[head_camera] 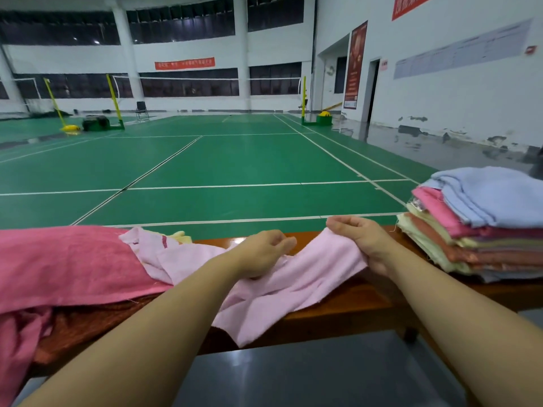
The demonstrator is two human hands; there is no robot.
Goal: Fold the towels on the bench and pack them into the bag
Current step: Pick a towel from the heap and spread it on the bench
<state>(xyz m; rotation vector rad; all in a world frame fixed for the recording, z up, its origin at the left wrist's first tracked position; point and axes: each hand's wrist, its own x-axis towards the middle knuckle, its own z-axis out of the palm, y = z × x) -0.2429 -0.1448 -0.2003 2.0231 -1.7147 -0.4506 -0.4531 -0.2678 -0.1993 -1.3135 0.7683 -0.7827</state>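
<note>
Pinched between curled right hand [357, 239] fingers: pale pink terry towel [293, 286], draped over brown wooden bench [346, 312]. Left hand [261, 254] curled, gripping same towel alongside. Folded stack [482, 227] right of grip.

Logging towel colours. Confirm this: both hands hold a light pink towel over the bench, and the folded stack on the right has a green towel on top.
Wrong on one point: the head view shows the folded stack topped by a light blue towel, not green. Left hand and right hand do hold the light pink towel over the bench.
</note>
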